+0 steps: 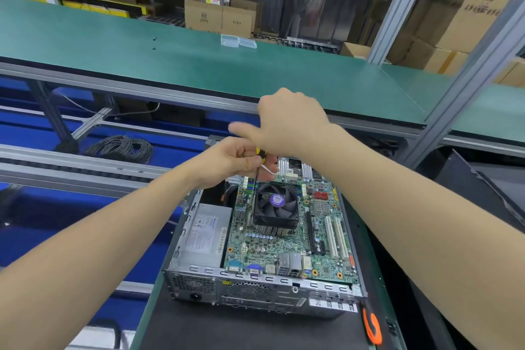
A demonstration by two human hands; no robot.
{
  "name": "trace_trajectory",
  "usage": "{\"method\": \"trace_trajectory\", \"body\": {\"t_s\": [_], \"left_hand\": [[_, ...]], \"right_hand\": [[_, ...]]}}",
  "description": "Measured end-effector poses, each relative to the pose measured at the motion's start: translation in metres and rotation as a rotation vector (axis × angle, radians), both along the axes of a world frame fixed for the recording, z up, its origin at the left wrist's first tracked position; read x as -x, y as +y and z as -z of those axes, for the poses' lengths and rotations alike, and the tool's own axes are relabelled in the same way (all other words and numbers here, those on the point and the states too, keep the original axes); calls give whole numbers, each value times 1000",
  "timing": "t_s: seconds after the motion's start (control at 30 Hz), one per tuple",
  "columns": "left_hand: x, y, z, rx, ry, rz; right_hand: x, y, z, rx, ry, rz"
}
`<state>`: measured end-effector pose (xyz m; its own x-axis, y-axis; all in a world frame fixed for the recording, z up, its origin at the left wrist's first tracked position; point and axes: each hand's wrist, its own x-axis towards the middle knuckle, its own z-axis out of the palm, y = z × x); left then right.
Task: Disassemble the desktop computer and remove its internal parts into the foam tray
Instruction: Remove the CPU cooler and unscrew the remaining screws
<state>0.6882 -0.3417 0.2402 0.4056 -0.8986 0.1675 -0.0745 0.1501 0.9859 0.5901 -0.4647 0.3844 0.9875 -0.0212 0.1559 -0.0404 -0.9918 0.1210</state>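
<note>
Desktop computer [264,278]: lid off, lying flat on a black mat [227,329] on the tabletop [146,312], rear ports facing the person.
Inside: green motherboard [284,247] with a black fan [275,203] on its heatsink; grey power supply [206,233] along the left wall.
Screwdriver [255,179]: yellow handle, thin shaft pointing down to the fan's far-left corner.
Left hand [230,160]: fingers curled round the screwdriver's handle.
Right hand [287,122]: blurred, just above the left hand and the handle; cannot tell whether it grips anything.
Orange-and-black tool [370,324]: on the mat by the case's near right corner.
Beyond: green conveyor belt [199,65], cardboard boxes [218,17] behind it.
</note>
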Motion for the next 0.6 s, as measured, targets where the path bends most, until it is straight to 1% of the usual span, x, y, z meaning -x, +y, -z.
{"method": "trace_trajectory", "body": {"t_s": [0.07, 0.13, 0.2, 0.3, 0.43, 0.5, 0.57, 0.6], "left_hand": [[-4, 3, -4, -26, 39, 95], [-8, 5, -5, -50, 58, 206], [-9, 4, -4, -55, 58, 219], [-1, 2, -4, -38, 58, 53], [16, -1, 0, 59, 45, -249], [28, -7, 4, 113, -6, -393], [35, -11, 8, 157, -38, -464], [36, -11, 9, 156, -40, -466]], "right_hand": [[-2, 9, 9, 41, -10, 71], [-4, 12, 15, 19, 30, 56], [-7, 6, 15, -17, 44, 33], [-7, -2, 8, -16, 114, -43], [-6, -6, -4, 37, 217, -286], [-5, -6, -10, 43, 245, -382], [-5, -6, -16, 82, 270, -440], [-6, -6, -18, 97, 275, -456]]}}
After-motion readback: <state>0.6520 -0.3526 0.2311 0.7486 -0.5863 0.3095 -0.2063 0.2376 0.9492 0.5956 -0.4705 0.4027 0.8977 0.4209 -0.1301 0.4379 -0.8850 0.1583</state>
